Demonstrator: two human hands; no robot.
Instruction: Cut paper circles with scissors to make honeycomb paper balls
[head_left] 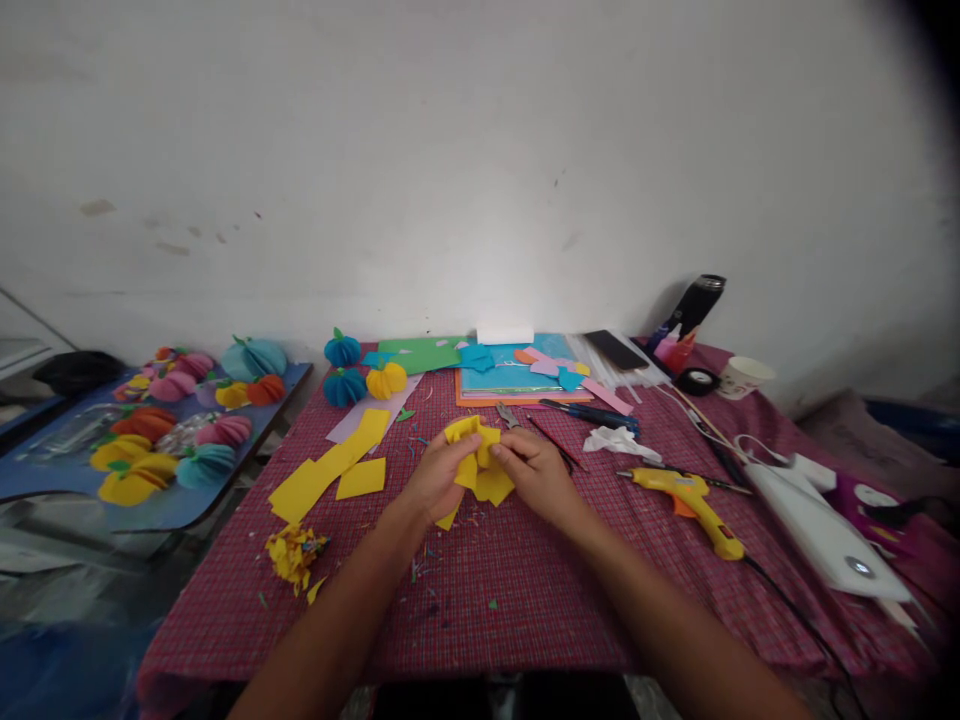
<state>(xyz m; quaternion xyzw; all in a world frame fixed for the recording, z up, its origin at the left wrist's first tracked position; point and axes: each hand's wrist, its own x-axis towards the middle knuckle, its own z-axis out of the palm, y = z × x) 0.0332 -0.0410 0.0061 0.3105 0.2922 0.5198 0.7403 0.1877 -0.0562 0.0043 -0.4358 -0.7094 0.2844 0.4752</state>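
Folded yellow paper pieces (466, 468) are held up over the middle of the table. My left hand (439, 475) grips them from the left, thumb on top. From the right, my right hand (534, 470) pinches the same paper between thumb and fingers. More yellow paper lies beneath, partly hidden by the hands. To the left are a long yellow strip (330, 465) and a yellow rectangle (361, 478). A crumpled yellow scrap pile (295, 555) sits nearer me. Pliers (508, 414) and a dark red pencil (550, 437) lie just beyond my right hand.
A yellow glue gun (686, 500) with a trailing cord lies right, near a white power bank-like box (821, 530) and a paper cup (745, 376). Coloured sheets (517, 375) lie at the back. Several paper pumpkins (139, 478) cover the blue side table (202, 500).
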